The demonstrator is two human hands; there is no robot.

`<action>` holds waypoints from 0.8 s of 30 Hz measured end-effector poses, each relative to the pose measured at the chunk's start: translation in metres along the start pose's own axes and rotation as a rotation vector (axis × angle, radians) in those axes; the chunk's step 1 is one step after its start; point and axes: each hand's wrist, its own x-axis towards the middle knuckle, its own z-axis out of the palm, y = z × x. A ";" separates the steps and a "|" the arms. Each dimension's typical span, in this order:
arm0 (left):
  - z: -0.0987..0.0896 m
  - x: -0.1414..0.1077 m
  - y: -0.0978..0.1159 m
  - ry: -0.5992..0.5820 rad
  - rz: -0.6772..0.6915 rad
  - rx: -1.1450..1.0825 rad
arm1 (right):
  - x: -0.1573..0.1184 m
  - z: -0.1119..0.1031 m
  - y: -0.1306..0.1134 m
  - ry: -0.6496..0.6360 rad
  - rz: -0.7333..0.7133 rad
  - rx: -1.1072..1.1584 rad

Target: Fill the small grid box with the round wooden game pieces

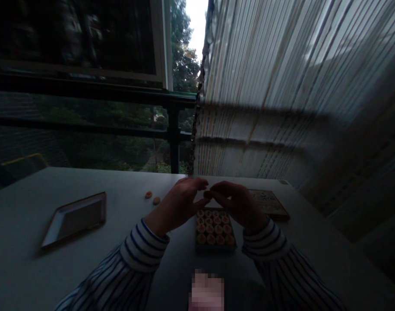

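A square box [216, 249] of round xiangqi pieces [217, 229] lies on the table, its pieces set in rows with reddish marks on top. Above its far edge, my right hand [238, 202] has its fingers pinched on what looks like one small dark round piece [208, 195]. My left hand [181, 201] hovers just left of it, thumb and fingers curved and apart, with the fingertips close to that piece. Dim light hides the markings on the held piece. Two loose pieces, one reddish [148, 195] and one paler [156, 201], rest left of my left hand.
An open shallow tray or lid [76, 218] lies at the left of the white table [126, 259]. A flat panel with dark characters [271, 204] sits behind my right hand. Beyond the table's far edge are a dark railing [173, 129] and a striped curtain [249, 86].
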 end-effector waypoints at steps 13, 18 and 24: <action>-0.007 0.003 -0.001 -0.092 -0.346 -0.403 | 0.001 -0.001 -0.001 0.083 0.011 -0.007; -0.007 0.004 -0.002 -0.109 -0.340 -0.480 | 0.000 -0.001 -0.002 0.092 0.006 -0.032; -0.010 0.006 0.002 -0.112 -0.332 -0.475 | 0.000 -0.002 -0.003 0.082 0.005 -0.049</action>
